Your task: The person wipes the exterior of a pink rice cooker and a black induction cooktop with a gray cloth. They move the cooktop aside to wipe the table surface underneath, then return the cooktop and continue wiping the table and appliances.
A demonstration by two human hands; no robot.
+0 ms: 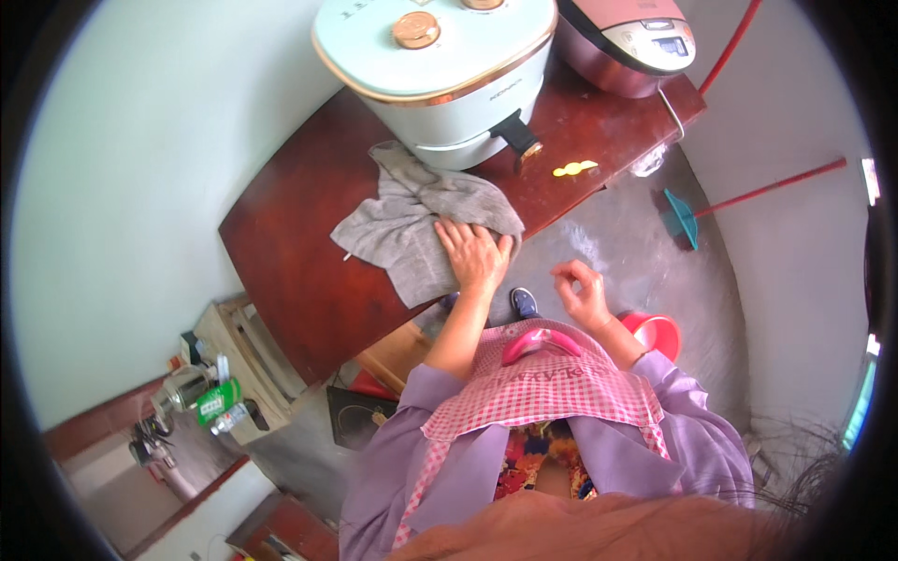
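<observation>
A grey knit cloth (pixel 414 217), possibly a garment, lies rumpled on the dark red wooden table (pixel 302 189), partly over its front edge. My left hand (pixel 477 256) rests palm down on the cloth's right part, fingers spread and no grip visible. Beside the table edge, above the floor, my right hand (pixel 581 291) is raised with its fingers curled towards the thumb in a loop; nothing shows between them. Right behind the cloth stands a pale mint-and-white electric cooker (pixel 456 119) with copper-coloured knobs and a black handle pointing towards me.
A pink rice cooker (pixel 631 49) sits at the table's right end, and a small yellow object (pixel 574 168) lies near the front edge. On the floor are a red basin (pixel 656 335) and a teal broom-like tool (pixel 682 219). A cabinet (pixel 245 350) with packages stands left.
</observation>
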